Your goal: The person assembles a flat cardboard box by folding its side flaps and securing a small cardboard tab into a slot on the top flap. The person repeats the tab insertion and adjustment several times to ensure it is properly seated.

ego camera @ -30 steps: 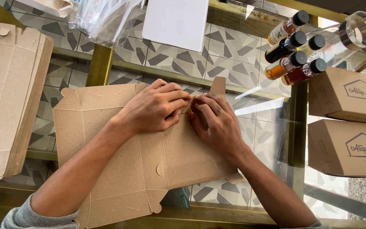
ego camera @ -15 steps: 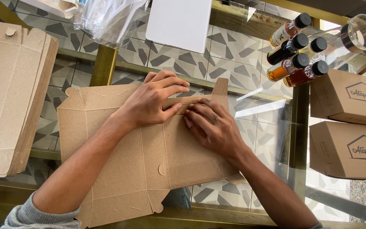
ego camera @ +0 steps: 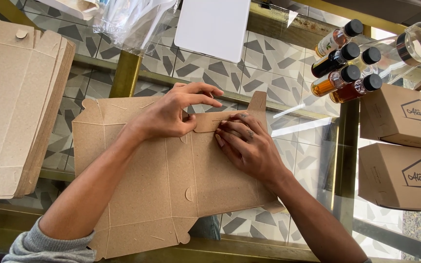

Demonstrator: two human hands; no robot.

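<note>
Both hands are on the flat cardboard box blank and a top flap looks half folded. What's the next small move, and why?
Probably press the folded flap down along its crease. The left hand pinches its left end with fingers lifted, while the right hand lies flat just below it, pinning the box blank to the glass table. The flap looks bent over but not yet creased flat.

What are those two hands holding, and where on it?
A flat cardboard box blank on the glass table. The left hand pinches its small folded top flap; the right hand presses flat beside that flap.
</note>
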